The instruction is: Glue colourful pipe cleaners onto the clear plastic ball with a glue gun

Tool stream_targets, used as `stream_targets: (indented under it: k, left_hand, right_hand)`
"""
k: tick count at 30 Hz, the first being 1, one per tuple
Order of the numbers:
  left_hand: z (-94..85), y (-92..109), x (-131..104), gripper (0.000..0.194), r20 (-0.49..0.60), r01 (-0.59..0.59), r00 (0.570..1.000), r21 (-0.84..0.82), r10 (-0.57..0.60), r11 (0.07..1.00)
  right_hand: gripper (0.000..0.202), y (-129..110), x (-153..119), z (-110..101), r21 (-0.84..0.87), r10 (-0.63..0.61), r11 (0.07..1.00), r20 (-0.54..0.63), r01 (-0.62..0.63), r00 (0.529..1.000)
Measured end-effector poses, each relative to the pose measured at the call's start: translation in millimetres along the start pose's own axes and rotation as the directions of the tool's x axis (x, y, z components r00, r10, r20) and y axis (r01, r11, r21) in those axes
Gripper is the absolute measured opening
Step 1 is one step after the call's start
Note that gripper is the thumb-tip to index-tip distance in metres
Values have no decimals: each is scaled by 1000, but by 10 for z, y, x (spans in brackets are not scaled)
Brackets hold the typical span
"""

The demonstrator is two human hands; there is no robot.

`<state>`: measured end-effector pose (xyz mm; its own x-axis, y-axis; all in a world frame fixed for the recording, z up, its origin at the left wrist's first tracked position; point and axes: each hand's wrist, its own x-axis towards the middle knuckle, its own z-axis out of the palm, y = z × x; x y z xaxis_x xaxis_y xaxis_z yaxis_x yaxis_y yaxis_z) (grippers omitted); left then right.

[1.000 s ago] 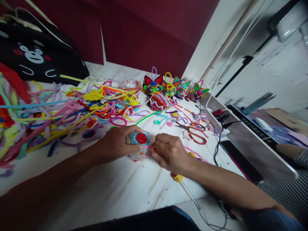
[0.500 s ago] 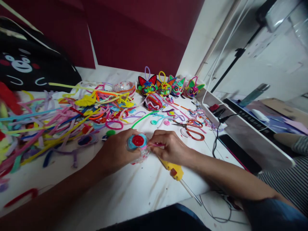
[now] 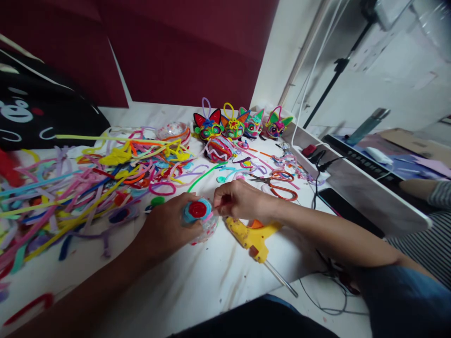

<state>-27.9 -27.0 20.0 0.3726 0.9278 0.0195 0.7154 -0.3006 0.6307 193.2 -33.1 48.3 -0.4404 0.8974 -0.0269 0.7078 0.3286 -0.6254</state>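
My left hand [image 3: 169, 227] is wrapped round a clear plastic ball [image 3: 210, 230] dotted with red. A coiled disc [image 3: 198, 210], red in the middle with a light blue ring, lies on the ball's upper side. My right hand [image 3: 237, 199] is closed in a pinch at the ball's right side. A short pink pipe cleaner [image 3: 208, 216] runs along the disc's edge to its fingertips, which are partly hidden. Just below my right hand lies a yellow hot glue gun [image 3: 252, 237] with a glue stick [image 3: 282, 280] poking out. Orange-handled scissors [image 3: 282, 187] rest beyond my right wrist.
Loose pipe cleaners [image 3: 81, 197] are heaped at the left. Several decorated animal heads [image 3: 234, 126] stand at the back, behind a striped ball [image 3: 218, 149]. A power strip [image 3: 305, 162], a phone [image 3: 347, 211] and cables are at the right. Another person's striped sleeve [image 3: 442, 197] shows there.
My right hand has turned and risen slightly, so more of the glue gun shows. Less of the pink pipe cleaner is visible in its fingers. My left hand keeps its hold; the view has shifted slightly.
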Motion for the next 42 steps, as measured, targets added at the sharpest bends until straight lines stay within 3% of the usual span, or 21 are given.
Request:
stream_targets:
  k: [13, 22, 30, 36, 42]
  left_hand:
    - [2, -26, 6, 49, 20, -52, 998, 8, 52, 999]
    - [26, -50, 6, 48, -51, -58, 997, 26, 59, 998]
    - [-56, 44, 20, 56, -21, -4, 1000, 45, 5, 999]
    - [-49, 36, 39, 51, -21, 37, 999, 40, -36, 999]
    - [-55, 18, 35, 45, -25, -21, 999, 32, 22, 999]
  right_hand:
    - [20, -194, 270, -166, -208, -32, 976, 150, 63, 988]
    - [16, -252, 298, -236, -302, -96, 938, 250, 172, 963]
    - [17, -271, 325, -261, -375, -184, 888, 240, 266, 953]
    - [14, -288, 381, -257, -393, -234, 853, 301, 344, 924]
    - [17, -263, 435, -270, -380, -282, 826, 359, 416, 890]
